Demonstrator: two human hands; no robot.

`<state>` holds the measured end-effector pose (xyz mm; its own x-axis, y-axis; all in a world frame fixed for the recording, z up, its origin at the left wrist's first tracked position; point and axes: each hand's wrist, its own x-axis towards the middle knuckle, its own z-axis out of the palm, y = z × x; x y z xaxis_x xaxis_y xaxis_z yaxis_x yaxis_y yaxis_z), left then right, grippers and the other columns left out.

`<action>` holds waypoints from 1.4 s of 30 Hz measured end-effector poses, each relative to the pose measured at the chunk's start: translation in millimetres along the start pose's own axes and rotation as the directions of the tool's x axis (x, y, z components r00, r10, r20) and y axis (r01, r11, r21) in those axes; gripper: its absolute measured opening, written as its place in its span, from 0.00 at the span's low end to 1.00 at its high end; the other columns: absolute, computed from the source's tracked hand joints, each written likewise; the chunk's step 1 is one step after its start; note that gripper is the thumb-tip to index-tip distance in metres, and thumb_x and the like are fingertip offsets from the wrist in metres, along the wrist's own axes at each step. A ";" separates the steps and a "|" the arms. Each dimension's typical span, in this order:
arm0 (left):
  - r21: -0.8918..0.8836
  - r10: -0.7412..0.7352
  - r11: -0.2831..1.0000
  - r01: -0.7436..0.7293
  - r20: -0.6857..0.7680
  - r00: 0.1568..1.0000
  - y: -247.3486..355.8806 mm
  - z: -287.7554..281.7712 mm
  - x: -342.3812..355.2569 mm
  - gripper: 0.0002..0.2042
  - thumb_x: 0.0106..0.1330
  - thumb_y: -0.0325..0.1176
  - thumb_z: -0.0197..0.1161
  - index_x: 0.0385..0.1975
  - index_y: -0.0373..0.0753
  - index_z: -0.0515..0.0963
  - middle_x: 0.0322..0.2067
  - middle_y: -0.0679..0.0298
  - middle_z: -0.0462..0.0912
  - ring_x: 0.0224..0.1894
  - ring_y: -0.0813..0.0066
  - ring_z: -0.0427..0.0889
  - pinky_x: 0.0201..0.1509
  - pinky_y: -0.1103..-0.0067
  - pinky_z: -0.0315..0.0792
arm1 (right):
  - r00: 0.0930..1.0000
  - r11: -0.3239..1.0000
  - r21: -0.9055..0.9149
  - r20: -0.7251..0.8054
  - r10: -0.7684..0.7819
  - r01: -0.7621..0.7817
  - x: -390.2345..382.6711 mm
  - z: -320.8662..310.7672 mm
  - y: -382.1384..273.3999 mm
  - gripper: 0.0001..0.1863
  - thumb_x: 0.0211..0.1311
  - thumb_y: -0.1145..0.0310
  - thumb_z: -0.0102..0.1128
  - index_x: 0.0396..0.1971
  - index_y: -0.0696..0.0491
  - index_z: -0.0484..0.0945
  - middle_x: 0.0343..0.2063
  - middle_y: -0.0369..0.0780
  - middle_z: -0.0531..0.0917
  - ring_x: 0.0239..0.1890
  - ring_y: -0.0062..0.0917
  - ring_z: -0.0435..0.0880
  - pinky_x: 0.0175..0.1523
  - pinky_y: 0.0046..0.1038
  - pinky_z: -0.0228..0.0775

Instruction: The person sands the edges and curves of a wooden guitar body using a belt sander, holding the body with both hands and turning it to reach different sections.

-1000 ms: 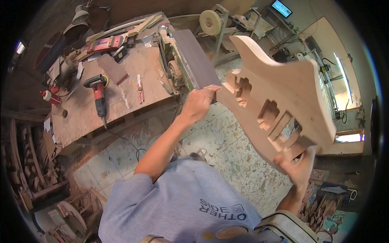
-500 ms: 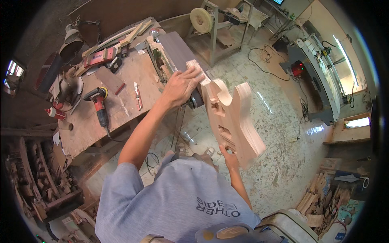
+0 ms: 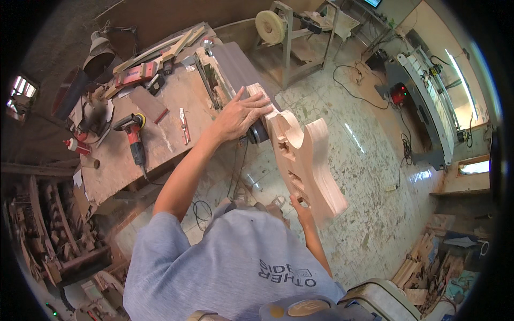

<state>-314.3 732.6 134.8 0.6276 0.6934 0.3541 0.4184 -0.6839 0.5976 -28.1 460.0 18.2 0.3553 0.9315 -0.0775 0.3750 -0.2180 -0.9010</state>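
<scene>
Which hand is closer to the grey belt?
The left hand, on the guitar-shaped wood near the grey belt; the right hand holds its lower end, farther away.

A bare, pale wooden electric guitar body (image 3: 307, 167) is slanting through the centre of the frame, its narrower end pointing toward the upper left. It is tilting steeply, showing its thick curved edge rightward, while routed cavities (image 3: 296, 181) are lining its face.

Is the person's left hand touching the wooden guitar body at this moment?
Touching. The head view shows the left hand lying across the far end of the wooden guitar body, directly on the wood.
</scene>
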 end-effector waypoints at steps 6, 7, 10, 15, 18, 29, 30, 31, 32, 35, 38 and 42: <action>-0.153 -0.039 0.988 0.033 -0.035 0.999 20.3 20.8 -11.9 0.28 0.82 0.52 0.32 0.63 0.46 0.78 0.67 0.60 0.75 0.75 0.58 0.63 0.83 0.54 0.38 | 0.973 0.939 -0.269 -0.034 -0.229 0.212 -29.0 -43.9 -15.5 0.26 0.53 0.56 0.80 0.47 0.58 0.85 0.40 0.41 0.88 0.42 0.28 0.87 0.45 0.30 0.79; -0.158 -0.049 0.987 0.042 -0.044 0.998 22.6 22.0 -14.1 0.29 0.82 0.53 0.32 0.63 0.45 0.78 0.67 0.60 0.75 0.75 0.58 0.64 0.83 0.55 0.40 | 0.974 0.916 -0.340 0.005 -0.227 0.215 -32.5 -53.5 -24.3 0.27 0.52 0.56 0.81 0.47 0.58 0.85 0.41 0.41 0.88 0.43 0.28 0.87 0.45 0.30 0.79; -0.183 -0.076 0.981 0.062 -0.074 0.994 29.0 28.5 -18.5 0.29 0.82 0.53 0.33 0.63 0.44 0.78 0.66 0.59 0.76 0.74 0.57 0.65 0.82 0.56 0.44 | 0.965 0.838 -0.481 0.075 -0.252 0.256 -39.2 -84.8 -44.9 0.28 0.50 0.55 0.82 0.46 0.58 0.85 0.44 0.42 0.88 0.43 0.30 0.88 0.45 0.30 0.80; -0.262 -0.146 0.959 0.107 -0.134 0.980 42.5 42.5 -21.1 0.30 0.82 0.54 0.32 0.63 0.43 0.77 0.64 0.58 0.78 0.73 0.57 0.67 0.82 0.57 0.47 | 0.968 0.903 -0.347 0.110 -0.227 0.252 -46.3 -117.3 -98.7 0.32 0.50 0.57 0.79 0.53 0.57 0.81 0.46 0.45 0.85 0.48 0.37 0.85 0.52 0.35 0.78; -0.263 -0.161 0.958 0.115 -0.158 0.974 51.8 44.0 -19.8 0.29 0.82 0.53 0.31 0.63 0.45 0.77 0.63 0.58 0.78 0.71 0.56 0.69 0.81 0.57 0.48 | 0.920 0.795 -0.469 0.125 -0.373 0.386 -46.1 -132.7 -131.8 0.29 0.43 0.64 0.83 0.47 0.57 0.82 0.43 0.43 0.86 0.44 0.33 0.87 0.49 0.33 0.79; -0.399 -0.242 0.907 0.137 -0.227 0.943 61.1 47.5 -23.2 0.28 0.78 0.57 0.45 0.59 0.39 0.79 0.46 0.54 0.88 0.52 0.51 0.85 0.77 0.50 0.55 | 0.884 0.748 -0.479 0.167 -0.437 0.460 -5.0 -166.7 -282.6 0.29 0.40 0.59 0.83 0.41 0.58 0.80 0.36 0.40 0.83 0.39 0.30 0.83 0.47 0.32 0.75; -0.410 -0.244 0.902 0.136 -0.222 0.944 63.3 45.3 -23.3 0.30 0.77 0.59 0.47 0.58 0.38 0.79 0.45 0.54 0.88 0.51 0.51 0.85 0.77 0.50 0.55 | 0.886 0.751 -0.475 0.177 -0.428 0.458 0.0 -165.4 -298.0 0.30 0.41 0.58 0.82 0.42 0.58 0.80 0.36 0.40 0.83 0.38 0.30 0.83 0.47 0.32 0.75; -0.364 -0.214 0.924 0.119 -0.234 0.948 65.0 44.1 -23.7 0.31 0.75 0.61 0.47 0.58 0.37 0.79 0.45 0.53 0.88 0.51 0.51 0.85 0.77 0.50 0.55 | 0.903 0.782 -0.453 0.185 -0.387 0.428 5.6 -166.5 -306.4 0.31 0.41 0.56 0.82 0.42 0.58 0.80 0.36 0.40 0.82 0.39 0.29 0.82 0.47 0.32 0.75; -0.317 -0.188 0.943 0.104 -0.247 0.951 67.0 42.0 -25.5 0.33 0.74 0.62 0.48 0.57 0.36 0.79 0.44 0.52 0.88 0.51 0.51 0.85 0.77 0.50 0.55 | 0.917 0.810 -0.430 0.197 -0.347 0.399 11.9 -169.6 -313.2 0.32 0.41 0.54 0.83 0.42 0.59 0.80 0.35 0.39 0.82 0.39 0.29 0.82 0.46 0.32 0.74; -0.351 -0.112 0.936 0.011 -0.270 0.956 80.0 40.5 -11.2 0.39 0.72 0.69 0.46 0.57 0.33 0.79 0.41 0.48 0.88 0.50 0.48 0.85 0.76 0.49 0.56 | 0.919 0.739 -0.548 0.187 -0.348 0.392 15.4 -210.4 -299.5 0.41 0.38 0.51 0.87 0.47 0.61 0.77 0.42 0.40 0.81 0.44 0.28 0.80 0.48 0.31 0.74; -0.580 -0.192 0.813 0.049 -0.188 0.963 100.2 42.9 4.0 0.40 0.74 0.68 0.42 0.60 0.32 0.76 0.43 0.45 0.87 0.52 0.48 0.84 0.75 0.55 0.60 | 0.880 0.724 -0.518 0.139 -0.454 0.455 -1.5 -241.8 -273.2 0.48 0.36 0.52 0.89 0.53 0.62 0.72 0.47 0.42 0.79 0.48 0.28 0.79 0.51 0.31 0.75; -0.738 -0.129 0.662 0.131 0.060 0.990 139.3 67.2 -2.2 0.38 0.78 0.63 0.41 0.65 0.30 0.71 0.43 0.56 0.83 0.45 0.68 0.79 0.57 0.74 0.71 | 0.962 0.867 -0.433 -0.005 -0.275 0.246 -64.2 -291.9 -233.2 0.50 0.35 0.58 0.91 0.57 0.63 0.69 0.50 0.42 0.78 0.51 0.29 0.80 0.54 0.32 0.76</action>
<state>-213.3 620.6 168.9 0.6061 0.7613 0.2303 -0.1252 -0.1946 0.9729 111.6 366.1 357.9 0.2426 0.9542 0.1750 0.7832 -0.0862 -0.6158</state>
